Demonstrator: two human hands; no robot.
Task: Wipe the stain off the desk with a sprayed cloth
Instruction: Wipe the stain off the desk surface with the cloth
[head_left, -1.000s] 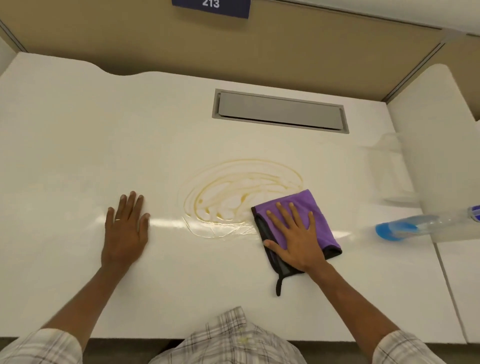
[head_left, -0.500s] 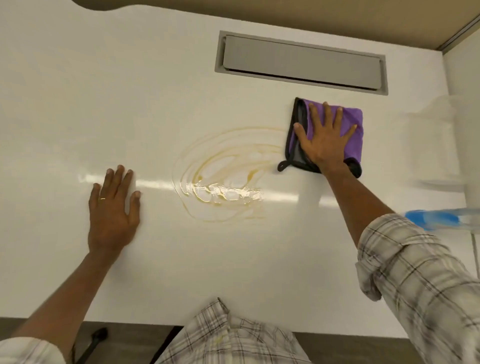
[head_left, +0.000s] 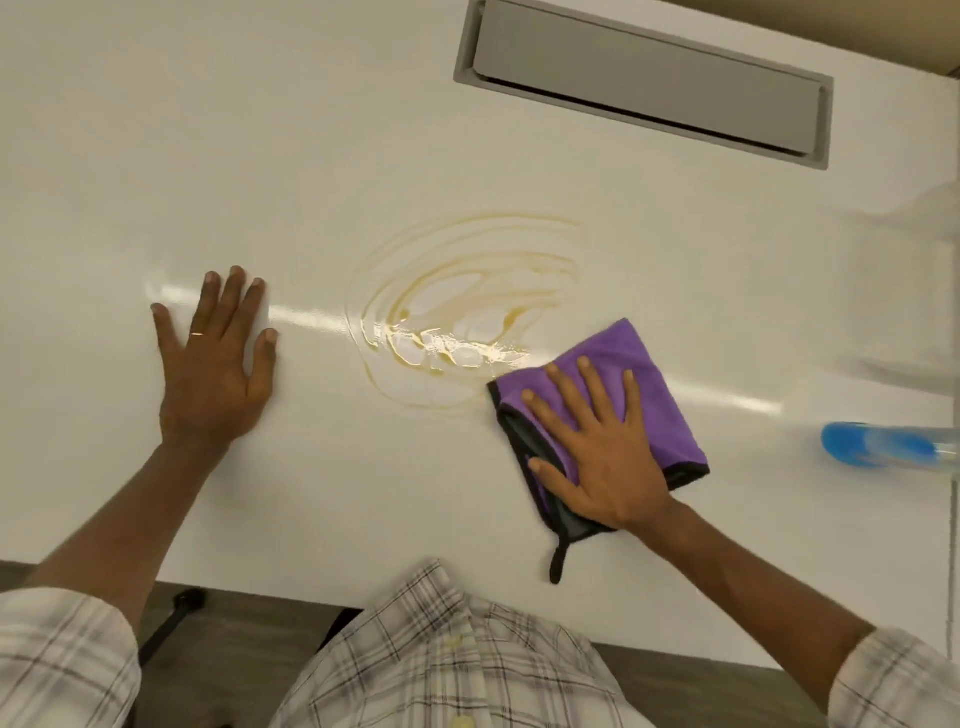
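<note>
White desk (head_left: 156, 130): right hand (head_left: 602, 457) flat on cloth (head_left: 660, 395).

The right hand (head_left: 602, 457) covers much of the purple cloth (head_left: 654, 395); the blurred spray bottle (head_left: 883, 448) is cut off

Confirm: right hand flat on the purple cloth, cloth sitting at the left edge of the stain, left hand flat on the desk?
Not quite. The head view shows the cloth at the stain's right edge, nearer its lower corner, not the left. The rest holds: right hand flat on the cloth, left hand flat on the desk.
</note>
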